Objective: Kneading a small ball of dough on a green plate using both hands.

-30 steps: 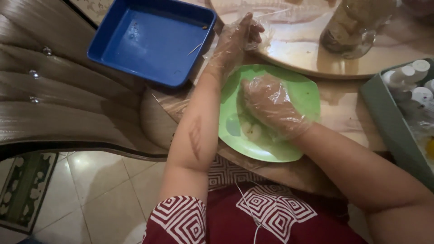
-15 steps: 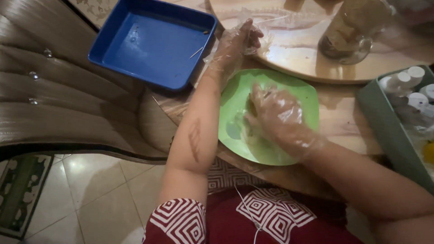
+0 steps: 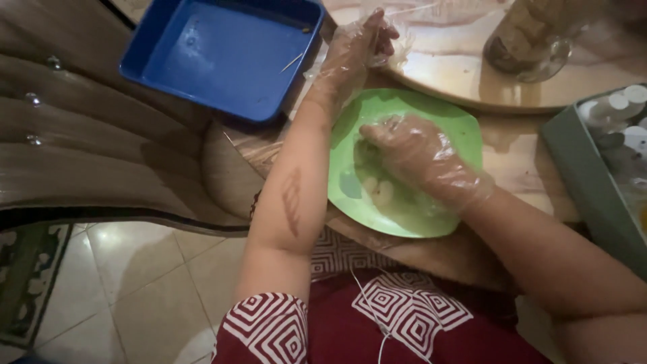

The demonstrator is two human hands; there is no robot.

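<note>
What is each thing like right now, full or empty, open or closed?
Green plate: on the table, holds some pale pieces.
Blue tray: open, nearly empty, one thin stick inside.
Glass jar: upright on the round board, its top out of view.
Green box: open, small white-capped bottles inside.
Right hand: gloved, fingers down in the plate.
Left hand: gloved, fingers bunched above the plate's far edge.

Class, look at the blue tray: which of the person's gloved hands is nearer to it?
The left. The left hand is raised just beside the blue tray's right rim, while the right hand rests farther away, down in the green plate.
</note>
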